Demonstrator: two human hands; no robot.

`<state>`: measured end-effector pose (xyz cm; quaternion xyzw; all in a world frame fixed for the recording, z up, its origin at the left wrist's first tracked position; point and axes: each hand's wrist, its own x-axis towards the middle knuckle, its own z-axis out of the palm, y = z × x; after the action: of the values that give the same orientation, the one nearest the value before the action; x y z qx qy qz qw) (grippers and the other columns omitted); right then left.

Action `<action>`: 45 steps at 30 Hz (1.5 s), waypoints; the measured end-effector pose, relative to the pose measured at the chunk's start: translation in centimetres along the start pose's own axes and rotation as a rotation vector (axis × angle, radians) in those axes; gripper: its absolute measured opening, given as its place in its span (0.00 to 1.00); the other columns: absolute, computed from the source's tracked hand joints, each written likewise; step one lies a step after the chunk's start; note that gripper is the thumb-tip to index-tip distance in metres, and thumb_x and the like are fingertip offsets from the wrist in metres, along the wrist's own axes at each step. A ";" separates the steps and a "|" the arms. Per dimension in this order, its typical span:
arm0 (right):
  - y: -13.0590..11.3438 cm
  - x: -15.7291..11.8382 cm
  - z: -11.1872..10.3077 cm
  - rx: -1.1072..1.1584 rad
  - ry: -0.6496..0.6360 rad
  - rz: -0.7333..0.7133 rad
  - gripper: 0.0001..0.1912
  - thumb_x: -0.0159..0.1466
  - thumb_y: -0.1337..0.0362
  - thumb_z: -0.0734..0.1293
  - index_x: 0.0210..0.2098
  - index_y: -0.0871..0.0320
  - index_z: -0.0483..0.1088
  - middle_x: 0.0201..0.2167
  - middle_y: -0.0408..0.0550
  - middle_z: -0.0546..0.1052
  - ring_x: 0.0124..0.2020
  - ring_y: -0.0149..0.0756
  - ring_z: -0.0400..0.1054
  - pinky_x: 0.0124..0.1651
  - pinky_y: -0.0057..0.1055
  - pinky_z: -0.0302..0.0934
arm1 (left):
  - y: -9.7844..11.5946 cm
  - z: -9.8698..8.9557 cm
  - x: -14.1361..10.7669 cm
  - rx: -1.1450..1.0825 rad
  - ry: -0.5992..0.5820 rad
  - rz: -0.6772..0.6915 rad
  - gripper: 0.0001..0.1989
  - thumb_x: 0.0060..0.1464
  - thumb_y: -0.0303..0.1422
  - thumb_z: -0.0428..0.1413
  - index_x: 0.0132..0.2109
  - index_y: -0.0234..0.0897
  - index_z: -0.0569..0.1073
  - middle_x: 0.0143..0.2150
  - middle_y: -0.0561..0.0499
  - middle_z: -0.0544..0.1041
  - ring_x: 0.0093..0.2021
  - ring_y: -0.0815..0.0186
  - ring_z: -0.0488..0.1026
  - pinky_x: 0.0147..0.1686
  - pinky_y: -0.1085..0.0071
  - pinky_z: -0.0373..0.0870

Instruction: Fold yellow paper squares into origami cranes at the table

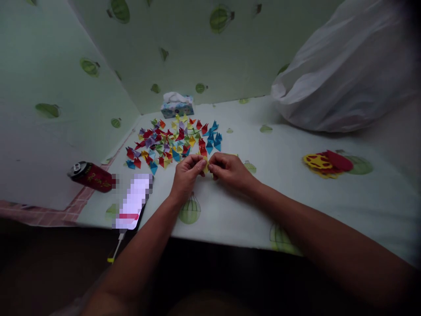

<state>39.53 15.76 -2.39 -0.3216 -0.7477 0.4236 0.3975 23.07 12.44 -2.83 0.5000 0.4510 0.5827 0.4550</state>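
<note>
Both hands meet just below the centre of the frame: the left hand (187,172) and the right hand (230,168) each have a fingertip grip on a small piece of yellow paper (205,165), closed on it from either side and mostly covering it. I take the two-sided pinch to be for control, since thin paper this small would slip or crease askew in one hand; the exact fold is too hidden to make out. The paper is held near the front edge of the table (226,219), probably so that the forearms can come in easily. Just beyond the fingers, left of centre, spreads a heap of folded paper pieces (167,142) in red, blue, yellow, green and purple, near enough to reach without leaning. A tissue box (177,109) sits right behind the heap, by the wall. At lower left a lit phone (135,199) lies with a cable (115,249) plugged into its near end, likely for charging, and a red can (94,177) is just beyond it, apart from the paper. Over to the right lie red and yellow cut-outs (324,163), well clear of the hands, with a bulging white plastic bag (342,74) filling the upper right corner.
</note>
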 end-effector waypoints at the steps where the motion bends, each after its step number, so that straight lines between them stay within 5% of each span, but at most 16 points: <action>1: 0.0 0.0 0.0 -0.012 0.006 -0.008 0.08 0.62 0.64 0.65 0.26 0.57 0.66 0.21 0.41 0.71 0.24 0.30 0.64 0.30 0.29 0.57 | 0.0 0.0 0.0 0.012 -0.003 0.001 0.11 0.51 0.39 0.66 0.34 0.36 0.76 0.29 0.54 0.75 0.28 0.73 0.69 0.30 0.75 0.68; 16: -0.4 -0.2 0.4 0.224 -0.022 0.096 0.14 0.61 0.56 0.67 0.25 0.57 0.66 0.19 0.40 0.70 0.21 0.29 0.65 0.27 0.29 0.59 | -0.2 0.2 -0.2 0.001 0.011 0.005 0.16 0.52 0.42 0.66 0.32 0.36 0.71 0.26 0.56 0.71 0.22 0.76 0.66 0.23 0.77 0.64; 28: -0.2 -0.1 0.0 0.301 0.028 0.152 0.14 0.62 0.56 0.68 0.26 0.56 0.63 0.20 0.40 0.70 0.21 0.28 0.65 0.27 0.28 0.60 | 0.0 0.3 0.1 -0.216 -0.016 -0.152 0.18 0.44 0.42 0.70 0.36 0.36 0.76 0.30 0.55 0.75 0.27 0.74 0.72 0.31 0.74 0.74; 39: 0.2 0.0 0.9 0.427 0.027 0.112 0.18 0.61 0.50 0.72 0.37 0.56 0.65 0.27 0.41 0.76 0.23 0.29 0.70 0.29 0.30 0.68 | 0.4 0.2 -0.2 0.116 0.047 0.123 0.09 0.54 0.36 0.64 0.34 0.36 0.75 0.27 0.55 0.75 0.28 0.72 0.71 0.31 0.74 0.69; 45: 0.8 0.0 1.3 0.376 0.104 0.075 0.21 0.57 0.49 0.75 0.37 0.56 0.67 0.27 0.41 0.75 0.24 0.30 0.70 0.28 0.30 0.68 | 0.2 0.3 -0.2 0.136 0.068 0.164 0.09 0.54 0.37 0.64 0.35 0.36 0.75 0.29 0.54 0.75 0.29 0.71 0.73 0.32 0.74 0.71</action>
<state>38.49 15.59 -3.50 -0.2907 -0.6216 0.5529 0.4727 23.39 12.24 -2.61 0.5449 0.4623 0.6027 0.3550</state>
